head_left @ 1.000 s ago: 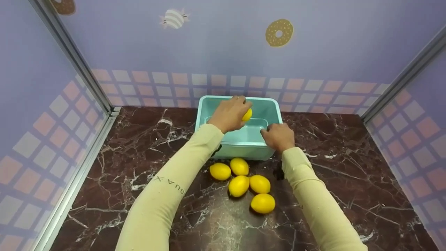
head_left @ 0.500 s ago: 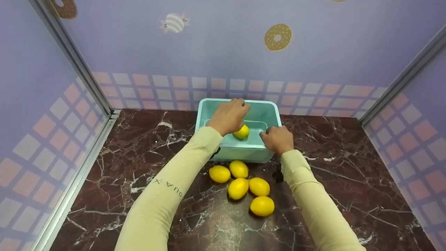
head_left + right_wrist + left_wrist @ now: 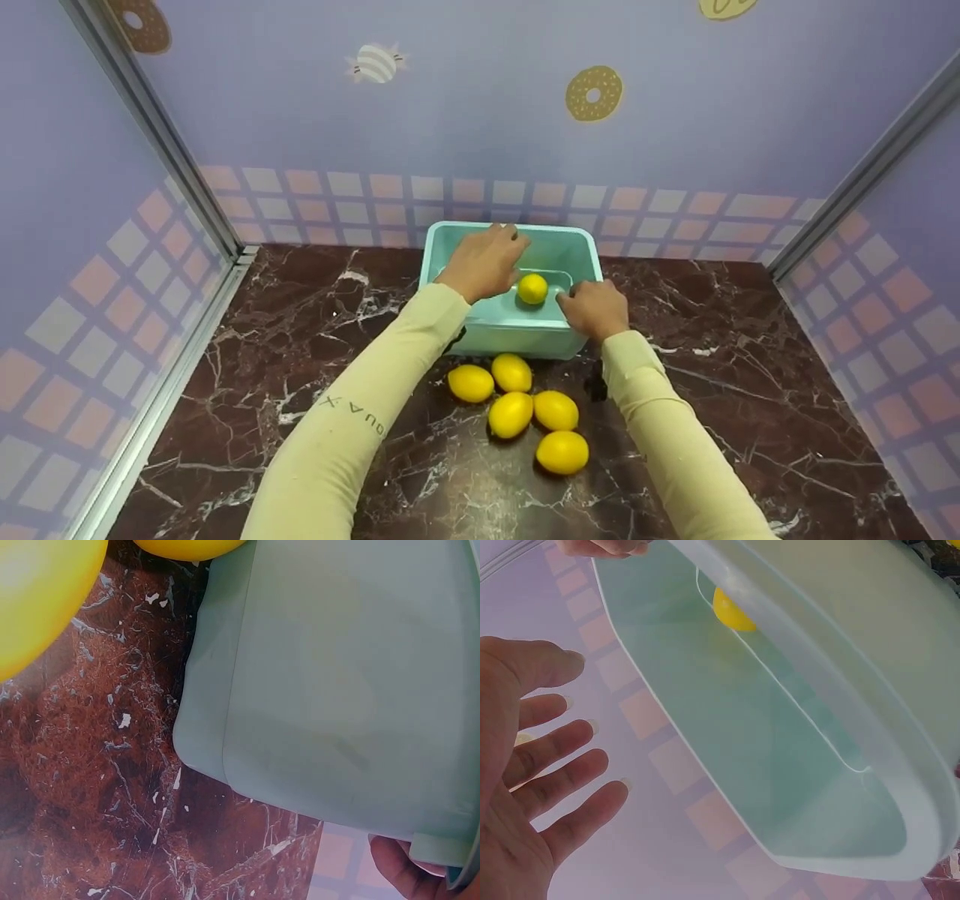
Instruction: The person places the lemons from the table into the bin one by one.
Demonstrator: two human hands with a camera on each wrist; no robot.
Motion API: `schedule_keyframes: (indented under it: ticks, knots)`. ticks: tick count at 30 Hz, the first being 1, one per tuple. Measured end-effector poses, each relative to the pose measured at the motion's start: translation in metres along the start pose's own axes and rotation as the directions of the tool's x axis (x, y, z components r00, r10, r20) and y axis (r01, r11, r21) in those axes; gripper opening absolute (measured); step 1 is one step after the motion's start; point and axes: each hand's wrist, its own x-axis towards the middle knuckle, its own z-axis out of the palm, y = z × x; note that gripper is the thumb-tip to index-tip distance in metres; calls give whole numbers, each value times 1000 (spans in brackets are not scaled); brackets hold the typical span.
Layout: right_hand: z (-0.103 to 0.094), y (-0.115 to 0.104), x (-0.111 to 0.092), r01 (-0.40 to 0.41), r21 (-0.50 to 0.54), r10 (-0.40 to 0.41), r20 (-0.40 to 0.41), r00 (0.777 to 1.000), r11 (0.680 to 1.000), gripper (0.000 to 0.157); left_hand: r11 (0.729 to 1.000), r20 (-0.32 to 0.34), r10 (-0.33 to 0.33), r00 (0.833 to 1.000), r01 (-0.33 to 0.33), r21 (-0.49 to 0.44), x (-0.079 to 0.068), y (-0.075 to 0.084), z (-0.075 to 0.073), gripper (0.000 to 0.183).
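A light teal plastic bin stands on the dark marbled surface by the back wall. Inside it, on the floor, lies one lemon; the left wrist view shows part of this lemon past the rim. My left hand hovers over the bin's left half, and in the left wrist view its fingers are spread and relaxed with nothing in them. My right hand grips the bin's rim at the front right corner. In the right wrist view curled fingers show under the rim.
Several more lemons lie grouped on the marbled surface just in front of the bin. Purple walls with a tile pattern enclose the surface at the back and both sides. Metal strips run along the corners.
My left hand has let go of a lemon, which dropped into the bin and rolled to the right. The right hand stays on the rim. The head view has tilted up slightly.
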Motion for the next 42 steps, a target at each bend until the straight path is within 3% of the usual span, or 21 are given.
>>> schedule_keyframes:
  ticks: [7,16,42]
  knots:
    - [-1,1,0,0,13,0,-20,1000,1000,47,1000,-5,15,1000,-15,-16,-4,0,1,29]
    - [1,0,1,5,13,-4,-33,999,1000,48,999,-63,43,997,-43,2,-11,-2,2,27]
    - [1,1,0,15,11,-15,-20,1000,1000,46,995,-140,102,985,-101,15,-37,-2,2,24]
